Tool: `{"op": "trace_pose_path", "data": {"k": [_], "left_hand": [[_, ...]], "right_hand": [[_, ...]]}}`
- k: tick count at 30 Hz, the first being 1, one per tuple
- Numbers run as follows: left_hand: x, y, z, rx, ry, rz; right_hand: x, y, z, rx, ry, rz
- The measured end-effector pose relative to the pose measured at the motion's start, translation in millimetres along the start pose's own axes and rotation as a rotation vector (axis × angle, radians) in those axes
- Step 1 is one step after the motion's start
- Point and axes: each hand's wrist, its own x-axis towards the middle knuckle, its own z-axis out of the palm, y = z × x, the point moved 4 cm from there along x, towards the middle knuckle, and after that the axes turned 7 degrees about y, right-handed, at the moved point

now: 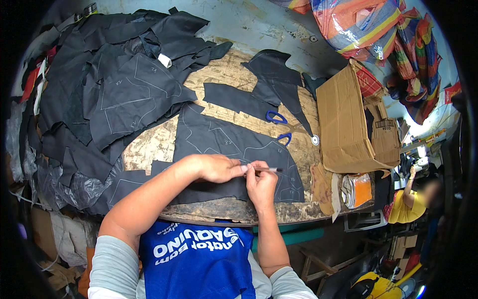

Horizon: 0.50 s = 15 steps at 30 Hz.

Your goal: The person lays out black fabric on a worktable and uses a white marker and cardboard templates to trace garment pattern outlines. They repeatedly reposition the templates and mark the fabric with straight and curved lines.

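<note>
The black, flexible sheet with white drawn outlines (214,130) lay on the worn wooden table (216,70) at the centre of the frame. Above it, the right hand (261,183) had its fingers closed around a slim, pen-like tool (271,170). The left hand (218,168) was at the tool's left end; whether its fingers also gripped, I could not tell.

The marking seemed well advanced: outlines covered much of the visible sheet, though the forearm hid some part. Its visible shapes were not yet cut out, and the blue-handled scissors (292,127) lay unused, right of centre.
</note>
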Motion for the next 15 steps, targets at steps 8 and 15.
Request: {"op": "trace_pose_path", "data": {"k": [8,15], "left_hand": [[9.6,-25.4,-11.0,-0.456,-0.241,-0.292],[9.1,-26.8,-12.5,-0.499,-0.267,-0.294]], "right_hand": [[-30.5,-28.1,34.7,0.438,-0.335,0.089],[-38.7,-55.4,54.5,0.284,-0.358,-0.251]]}}
